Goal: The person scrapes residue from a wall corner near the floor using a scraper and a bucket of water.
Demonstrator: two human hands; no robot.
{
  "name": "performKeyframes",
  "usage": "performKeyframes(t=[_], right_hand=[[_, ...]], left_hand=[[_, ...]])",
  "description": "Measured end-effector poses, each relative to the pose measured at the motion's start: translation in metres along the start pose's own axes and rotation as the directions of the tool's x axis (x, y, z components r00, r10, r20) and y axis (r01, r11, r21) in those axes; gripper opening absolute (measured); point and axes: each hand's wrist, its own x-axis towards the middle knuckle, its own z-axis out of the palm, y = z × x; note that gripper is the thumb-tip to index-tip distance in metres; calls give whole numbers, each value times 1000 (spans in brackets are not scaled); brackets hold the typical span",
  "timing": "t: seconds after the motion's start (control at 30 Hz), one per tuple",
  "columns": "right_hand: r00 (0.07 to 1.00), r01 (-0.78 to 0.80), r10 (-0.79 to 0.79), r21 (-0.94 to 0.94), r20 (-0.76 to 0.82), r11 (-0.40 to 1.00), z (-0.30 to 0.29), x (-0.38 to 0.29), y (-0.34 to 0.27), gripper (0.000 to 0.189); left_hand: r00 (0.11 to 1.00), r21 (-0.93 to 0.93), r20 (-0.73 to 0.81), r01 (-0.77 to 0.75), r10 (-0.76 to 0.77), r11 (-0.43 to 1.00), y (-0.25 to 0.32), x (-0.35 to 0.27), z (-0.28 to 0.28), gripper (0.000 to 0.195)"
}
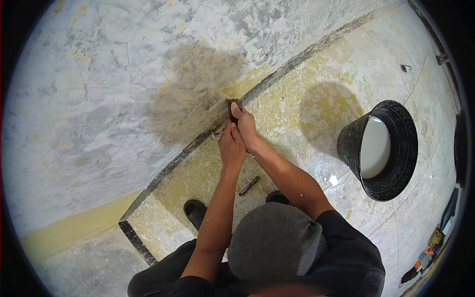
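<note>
My right hand (246, 126) grips a dark flat scraper (233, 101), its thumb pressed along the face. The scraper's wide edge meets the foot of the scraped wall (122, 92), just above the dark skirting (193, 143). My left hand (232, 145) is closed around the lower end of the same tool, against my right hand. My fingers hide most of the handle. Yellow paint (246, 82) shows on the wall right beside the blade. Pale and yellow paint scraps litter the floor (282, 118) below.
To the right stands a black bucket (349, 137) holding milky liquid. A wet patch (330, 174) shines near it. Between my dark shoes (195, 212) lies a small thin brown object (249, 186). Several items, one of them a yellow package (435, 239), lie along the far right edge.
</note>
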Motion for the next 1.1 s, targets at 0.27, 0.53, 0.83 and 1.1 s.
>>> performKeyframes(t=[0.27, 0.53, 0.83, 1.1], right_hand=[[997, 21, -13, 111, -73, 994, 8, 4, 1, 38], [995, 100, -97, 82, -37, 992, 4, 9, 7, 33], [992, 31, -6, 203, -125, 979, 3, 15, 10, 31], [996, 26, -13, 142, -93, 990, -1, 16, 1, 42]], left_hand=[[999, 38, 19, -37, 37, 999, -9, 8, 0, 35], [996, -22, -6, -84, 84, 996, -31, 13, 7, 34], [993, 67, -14, -114, 115, 991, -22, 13, 5, 34], [998, -51, 12, -63, 64, 997, -11, 13, 9, 33]])
